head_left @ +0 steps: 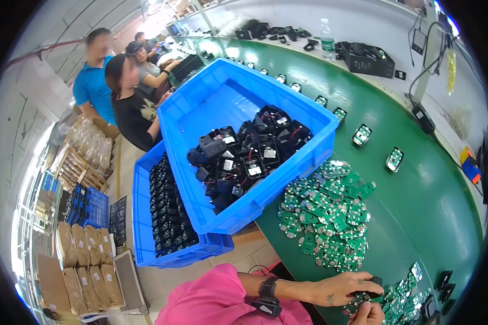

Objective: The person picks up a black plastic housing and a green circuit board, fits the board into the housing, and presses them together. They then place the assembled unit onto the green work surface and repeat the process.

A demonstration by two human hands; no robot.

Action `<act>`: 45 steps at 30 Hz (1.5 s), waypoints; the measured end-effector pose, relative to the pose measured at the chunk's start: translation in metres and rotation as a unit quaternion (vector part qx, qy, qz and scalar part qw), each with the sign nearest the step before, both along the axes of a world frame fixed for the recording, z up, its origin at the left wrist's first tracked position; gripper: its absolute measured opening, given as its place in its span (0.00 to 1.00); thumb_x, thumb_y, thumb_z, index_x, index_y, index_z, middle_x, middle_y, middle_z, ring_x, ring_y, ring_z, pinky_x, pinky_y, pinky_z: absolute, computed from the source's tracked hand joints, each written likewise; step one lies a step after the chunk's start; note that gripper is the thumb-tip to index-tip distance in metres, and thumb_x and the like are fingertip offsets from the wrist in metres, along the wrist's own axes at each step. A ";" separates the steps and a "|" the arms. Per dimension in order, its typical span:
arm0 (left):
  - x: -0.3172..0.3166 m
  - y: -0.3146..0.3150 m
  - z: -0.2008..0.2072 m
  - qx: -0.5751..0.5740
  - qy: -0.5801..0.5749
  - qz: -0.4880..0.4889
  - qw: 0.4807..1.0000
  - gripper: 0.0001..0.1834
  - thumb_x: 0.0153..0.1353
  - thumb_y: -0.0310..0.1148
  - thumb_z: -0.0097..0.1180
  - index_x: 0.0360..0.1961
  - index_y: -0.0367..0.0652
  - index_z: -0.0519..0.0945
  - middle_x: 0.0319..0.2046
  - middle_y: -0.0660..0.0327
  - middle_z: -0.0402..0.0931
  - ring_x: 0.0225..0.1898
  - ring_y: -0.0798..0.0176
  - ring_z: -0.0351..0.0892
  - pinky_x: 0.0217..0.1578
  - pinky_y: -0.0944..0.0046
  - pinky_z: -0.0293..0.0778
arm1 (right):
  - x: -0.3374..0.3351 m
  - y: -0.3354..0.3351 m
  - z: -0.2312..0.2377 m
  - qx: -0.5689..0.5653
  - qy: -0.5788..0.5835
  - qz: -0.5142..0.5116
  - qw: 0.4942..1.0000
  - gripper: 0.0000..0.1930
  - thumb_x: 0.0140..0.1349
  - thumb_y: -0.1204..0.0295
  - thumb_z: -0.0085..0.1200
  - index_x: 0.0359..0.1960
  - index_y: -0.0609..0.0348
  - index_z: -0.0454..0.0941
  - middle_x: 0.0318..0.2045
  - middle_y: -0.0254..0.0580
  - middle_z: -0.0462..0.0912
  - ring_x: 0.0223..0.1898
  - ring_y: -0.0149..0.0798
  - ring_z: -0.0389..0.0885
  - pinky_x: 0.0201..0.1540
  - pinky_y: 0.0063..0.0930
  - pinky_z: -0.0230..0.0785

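My left hand (pixel 336 290), with a black band on its wrist, is curled round a small black plastic casing (pixel 374 286) at the bottom right. Just below it, partly cut off by the lower edge, my right hand (pixel 368 315) has its fingers pinched together close to the casing. Whatever lies between those fingers is hidden. Green circuit boards (pixel 401 298) lie scattered beside and under both hands. Farther off, a large heap of green circuit boards (pixel 331 216) covers the bench near the blue crate.
A tilted blue crate (pixel 200 206) holds black casings (pixel 249 157); a lower blue crate (pixel 143 216) holds rows of black parts. Casings with boards (pixel 395 160) line the green bench (pixel 434 200). A bottle (pixel 327 40) stands behind. Several people (pixel 95 81) are at the far left.
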State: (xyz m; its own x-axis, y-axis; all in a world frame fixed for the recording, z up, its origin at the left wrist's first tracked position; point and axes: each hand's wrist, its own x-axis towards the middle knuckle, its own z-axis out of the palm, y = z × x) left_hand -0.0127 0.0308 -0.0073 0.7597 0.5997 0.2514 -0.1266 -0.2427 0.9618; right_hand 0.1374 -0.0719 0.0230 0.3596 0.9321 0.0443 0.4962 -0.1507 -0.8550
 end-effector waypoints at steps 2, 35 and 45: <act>-0.001 -0.002 -0.002 -0.016 0.013 0.010 1.000 0.37 0.51 0.16 0.50 0.64 0.54 0.71 0.55 0.46 0.68 0.46 0.43 0.77 0.44 0.55 0.76 | -0.004 -0.002 0.004 -0.019 -0.061 0.006 0.998 0.19 0.69 0.63 0.53 0.23 0.65 0.73 0.15 0.48 0.69 0.17 0.44 0.69 0.23 0.38 0.60; 0.001 0.000 0.010 -0.297 0.074 0.040 0.951 0.19 0.71 0.29 0.47 0.61 0.34 0.68 0.43 0.50 0.78 0.26 0.64 0.84 0.24 0.70 0.81 | -0.016 0.021 -0.012 -0.003 0.036 -0.050 0.998 0.18 0.66 0.71 0.55 0.55 0.66 0.73 0.33 0.51 0.83 0.28 0.41 0.83 0.30 0.31 0.73; 0.005 -0.004 0.006 -0.171 0.055 0.113 0.977 0.16 0.71 0.28 0.48 0.57 0.35 0.73 0.43 0.52 0.81 0.25 0.66 0.85 0.24 0.68 0.79 | -0.021 0.024 -0.025 0.046 0.051 -0.026 0.997 0.21 0.70 0.71 0.48 0.62 0.68 0.69 0.48 0.57 0.81 0.42 0.51 0.84 0.45 0.36 0.75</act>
State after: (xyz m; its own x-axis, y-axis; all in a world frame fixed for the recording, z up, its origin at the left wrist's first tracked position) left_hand -0.0081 0.0263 -0.0009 0.6099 0.7895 -0.0685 0.0022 0.0848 0.9964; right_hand 0.1160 -0.0477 -0.0018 0.4139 0.9059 0.0891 0.3988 -0.0925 -0.9124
